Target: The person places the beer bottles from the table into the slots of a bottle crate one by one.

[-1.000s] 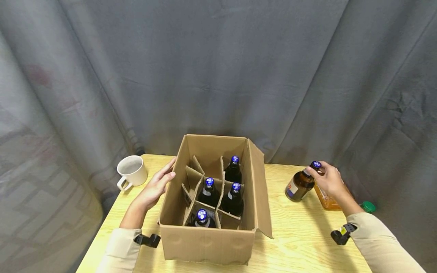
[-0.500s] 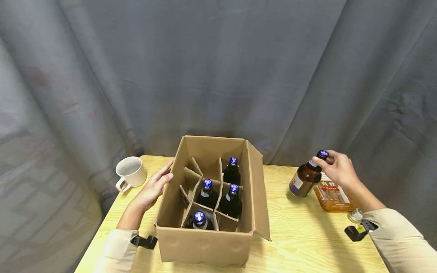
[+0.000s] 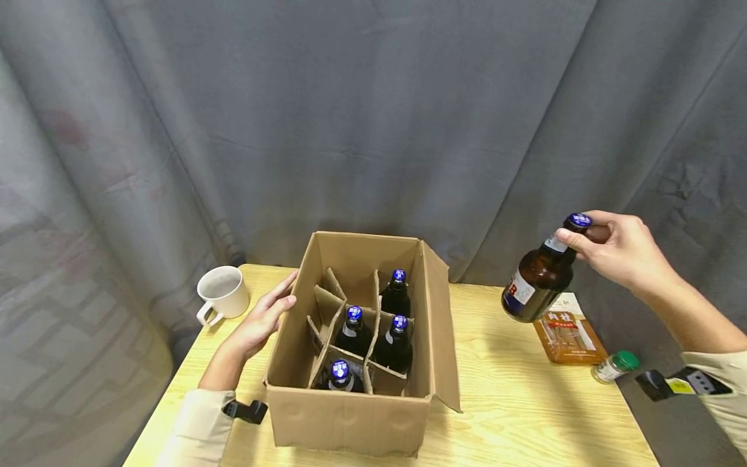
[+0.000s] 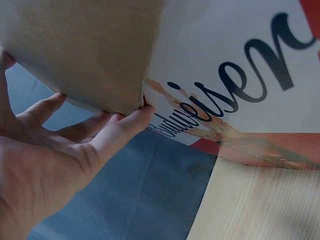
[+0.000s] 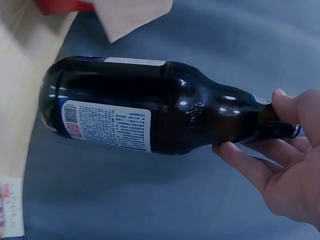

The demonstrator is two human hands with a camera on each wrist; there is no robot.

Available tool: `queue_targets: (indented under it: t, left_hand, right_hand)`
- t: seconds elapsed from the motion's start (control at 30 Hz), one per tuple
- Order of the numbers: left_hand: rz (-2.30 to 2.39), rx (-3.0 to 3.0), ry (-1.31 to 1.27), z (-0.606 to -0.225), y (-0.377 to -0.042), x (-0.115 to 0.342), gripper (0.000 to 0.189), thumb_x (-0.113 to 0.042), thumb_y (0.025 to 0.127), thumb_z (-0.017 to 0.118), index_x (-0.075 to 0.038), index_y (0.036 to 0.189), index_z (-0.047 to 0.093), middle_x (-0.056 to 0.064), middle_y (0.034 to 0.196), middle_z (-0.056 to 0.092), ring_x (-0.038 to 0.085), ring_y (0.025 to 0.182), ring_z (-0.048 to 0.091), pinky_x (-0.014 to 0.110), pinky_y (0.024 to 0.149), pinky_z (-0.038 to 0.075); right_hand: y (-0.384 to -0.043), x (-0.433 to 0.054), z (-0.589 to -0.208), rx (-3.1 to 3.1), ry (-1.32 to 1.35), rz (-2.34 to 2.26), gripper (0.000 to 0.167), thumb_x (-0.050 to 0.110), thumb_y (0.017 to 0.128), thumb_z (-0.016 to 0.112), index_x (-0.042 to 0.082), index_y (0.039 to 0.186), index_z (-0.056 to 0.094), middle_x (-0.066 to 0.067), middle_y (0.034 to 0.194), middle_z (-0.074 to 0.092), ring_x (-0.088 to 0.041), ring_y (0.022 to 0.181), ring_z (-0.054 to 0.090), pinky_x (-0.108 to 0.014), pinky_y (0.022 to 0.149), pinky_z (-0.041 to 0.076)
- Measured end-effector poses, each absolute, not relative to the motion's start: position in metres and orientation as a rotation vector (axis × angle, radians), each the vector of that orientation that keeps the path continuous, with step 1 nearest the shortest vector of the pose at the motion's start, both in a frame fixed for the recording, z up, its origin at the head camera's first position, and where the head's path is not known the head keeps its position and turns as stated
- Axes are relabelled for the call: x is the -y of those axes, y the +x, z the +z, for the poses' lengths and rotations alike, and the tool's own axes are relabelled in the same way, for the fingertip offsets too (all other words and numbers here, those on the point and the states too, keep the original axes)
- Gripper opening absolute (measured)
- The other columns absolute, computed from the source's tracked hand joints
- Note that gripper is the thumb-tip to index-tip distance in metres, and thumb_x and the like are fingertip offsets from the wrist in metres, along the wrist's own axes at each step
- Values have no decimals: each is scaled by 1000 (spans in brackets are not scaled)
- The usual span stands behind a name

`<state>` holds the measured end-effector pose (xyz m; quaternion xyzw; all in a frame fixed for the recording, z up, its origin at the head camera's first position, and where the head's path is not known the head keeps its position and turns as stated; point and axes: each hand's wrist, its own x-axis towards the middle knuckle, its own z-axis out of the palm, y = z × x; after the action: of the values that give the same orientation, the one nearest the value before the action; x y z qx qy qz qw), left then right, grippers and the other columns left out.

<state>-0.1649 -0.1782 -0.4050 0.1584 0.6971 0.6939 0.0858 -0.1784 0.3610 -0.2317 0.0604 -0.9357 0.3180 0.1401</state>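
Note:
My right hand [image 3: 621, 250] grips a brown beer bottle [image 3: 539, 279] by its neck, fingers and thumb round it just below the blue cap. The bottle hangs tilted above the table's right side; its back label shows in the right wrist view. My left hand [image 3: 265, 321] rests on the left side of an open cardboard box [image 3: 350, 418]. Its fingertips touch the edge of a brown cardboard flap [image 4: 85, 50] in the left wrist view, beside the printed Budweiser side. Inside the box, cardboard dividers [image 3: 327, 305] part several blue-capped bottles [image 3: 353, 334] standing upright.
A white mug [image 3: 230, 298] stands at the table's left edge. To the right lie an orange-brown packet [image 3: 569, 344] and a small green-capped jar [image 3: 613, 366]. The box's right flap [image 3: 443, 331] leans outward. A grey curtain [image 3: 373, 117] hangs behind the table [image 3: 490, 402].
My right hand has raised the bottle off the table and drawn it to the right, uncovering the packet and the jar. My left hand has stayed at the box.

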Motion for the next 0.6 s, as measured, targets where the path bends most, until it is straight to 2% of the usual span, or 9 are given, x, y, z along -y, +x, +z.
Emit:
queue_targets:
  t: [0.2, 0.33, 0.47, 0.6]
  left_hand:
    - [2064, -2084, 454, -406, -165, 178, 59, -13, 106, 39, -3, 158, 13, 28, 159, 16, 46, 140, 20, 53, 97, 35]
    - [2067, -2080, 432, -407, -167, 177, 60, -15, 106, 39, -5, 158, 12, 27, 160, 14, 46, 142, 14, 69, 102, 21]
    - [2057, -2082, 411, -408, -169, 174, 61, -18, 106, 40, -7, 159, 13, 25, 161, 12, 46, 145, 6, 79, 100, 6]
    - [2026, -2109, 405, -407, -172, 173, 60, -19, 106, 40, -10, 160, 14, 24, 162, 14, 46, 145, 7, 81, 97, 7]
  right_hand:
    - [-179, -322, -203, 2659, 286, 969, 34, 27, 94, 70, -3, 108, 64, 8, 74, 71, -3, 61, 62, -19, 54, 45]
    - [-184, -287, -180, 2618, 384, 1081, 32, 24, 93, 71, -4, 107, 64, 17, 73, 70, -3, 65, 66, -18, 58, 48]
    - [-191, -248, -163, 2564, 491, 1211, 27, 20, 92, 73, -4, 104, 65, 11, 75, 72, -6, 66, 67, -20, 60, 50]
    - [-205, -210, -159, 2508, 581, 1309, 23, 16, 91, 73, -4, 102, 68, 2, 78, 73, -6, 67, 67, -21, 60, 51]
